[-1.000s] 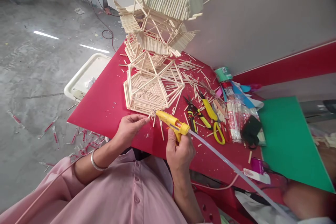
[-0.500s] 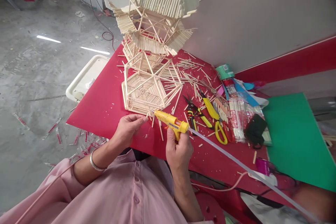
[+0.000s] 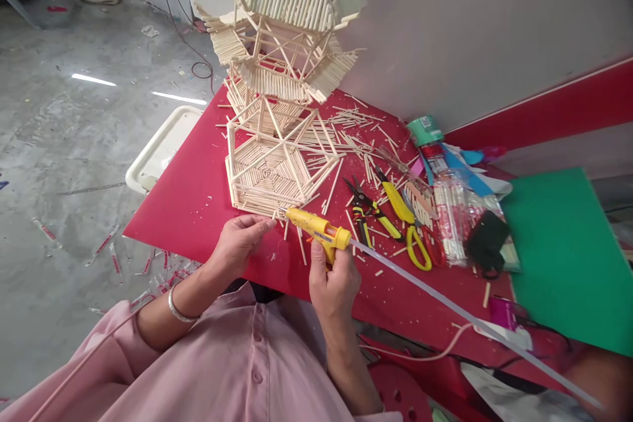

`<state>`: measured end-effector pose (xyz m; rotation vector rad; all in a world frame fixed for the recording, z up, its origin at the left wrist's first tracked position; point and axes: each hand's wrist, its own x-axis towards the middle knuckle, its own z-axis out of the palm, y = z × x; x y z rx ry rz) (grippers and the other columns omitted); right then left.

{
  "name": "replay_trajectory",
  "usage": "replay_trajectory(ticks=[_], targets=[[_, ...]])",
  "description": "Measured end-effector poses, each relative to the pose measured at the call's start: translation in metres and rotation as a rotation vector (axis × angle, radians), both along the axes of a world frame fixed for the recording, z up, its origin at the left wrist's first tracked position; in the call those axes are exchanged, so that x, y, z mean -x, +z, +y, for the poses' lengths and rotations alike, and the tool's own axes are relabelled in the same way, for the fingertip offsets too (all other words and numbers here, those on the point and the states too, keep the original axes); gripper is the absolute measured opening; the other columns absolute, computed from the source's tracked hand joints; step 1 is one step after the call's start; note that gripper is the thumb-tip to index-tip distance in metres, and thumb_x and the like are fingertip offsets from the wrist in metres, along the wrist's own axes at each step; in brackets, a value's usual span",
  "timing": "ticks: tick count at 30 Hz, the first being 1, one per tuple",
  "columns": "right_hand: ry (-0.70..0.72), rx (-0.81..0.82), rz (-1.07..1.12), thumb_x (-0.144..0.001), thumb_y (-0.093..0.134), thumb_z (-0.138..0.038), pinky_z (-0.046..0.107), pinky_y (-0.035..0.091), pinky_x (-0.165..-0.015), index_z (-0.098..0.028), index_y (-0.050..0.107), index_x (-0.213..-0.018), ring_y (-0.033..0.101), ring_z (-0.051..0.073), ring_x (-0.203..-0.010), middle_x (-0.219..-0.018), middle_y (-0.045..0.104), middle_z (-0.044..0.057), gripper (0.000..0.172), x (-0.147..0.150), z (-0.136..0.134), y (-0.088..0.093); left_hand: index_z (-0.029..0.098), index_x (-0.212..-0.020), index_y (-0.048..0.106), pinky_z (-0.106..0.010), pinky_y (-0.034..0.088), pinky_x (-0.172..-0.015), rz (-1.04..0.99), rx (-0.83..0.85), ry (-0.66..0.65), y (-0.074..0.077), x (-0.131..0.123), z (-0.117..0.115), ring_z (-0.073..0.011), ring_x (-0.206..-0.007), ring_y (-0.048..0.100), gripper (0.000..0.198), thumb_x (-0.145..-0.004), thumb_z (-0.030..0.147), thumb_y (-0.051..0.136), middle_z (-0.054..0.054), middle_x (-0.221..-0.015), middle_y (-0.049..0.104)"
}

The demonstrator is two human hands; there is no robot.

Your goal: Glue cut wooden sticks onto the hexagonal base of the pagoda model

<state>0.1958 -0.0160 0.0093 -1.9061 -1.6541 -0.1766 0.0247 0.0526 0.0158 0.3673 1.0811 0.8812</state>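
My right hand [image 3: 333, 280] is wrapped round the handle of a yellow hot glue gun [image 3: 316, 227], whose nozzle points left. A long clear glue stick [image 3: 420, 280] trails from its back end toward the lower right. My left hand [image 3: 242, 241] is pinched on a short wooden stick [image 3: 275, 215], its tip close to the nozzle; whether they touch I cannot tell. Just beyond both hands stands a hexagonal stick frame [image 3: 270, 175] with a patterned stick floor. Behind it rises a tiered stick tower [image 3: 291, 46] with slanted roofs.
Loose sticks [image 3: 353, 117] litter the red tabletop [image 3: 182, 211]. To the right lie black-and-yellow pliers [image 3: 368, 208], a yellow utility knife [image 3: 395, 198], yellow-handled scissors [image 3: 418, 250], packed sticks [image 3: 450, 217] and a green board [image 3: 564, 257]. Another person's arm [image 3: 593, 382] shows at lower right.
The view has shifted slightly, so the stick tower and frame appear a little farther left. Both hands keep their grips, and the glue gun stays near the short stick.
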Motion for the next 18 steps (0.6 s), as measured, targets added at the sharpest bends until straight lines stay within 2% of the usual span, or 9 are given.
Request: replay_trajectory(ticks=[18], targets=[[-0.006, 0.011, 0.022, -0.098, 0.049, -0.043, 0.028, 0.048, -0.056, -0.014, 0.065, -0.098, 0.067, 0.019, -0.064, -0.08, 0.072, 0.01, 0.033, 0.0009, -0.0007, -0.0001, 0.017, -0.055, 0.05, -0.021, 0.01, -0.04, -0.059, 0.051, -0.024, -0.0003, -0.0009, 0.0026, -0.0012, -0.038, 0.02, 0.047, -0.053, 0.038, 0.091, 0.01, -0.041, 0.033]])
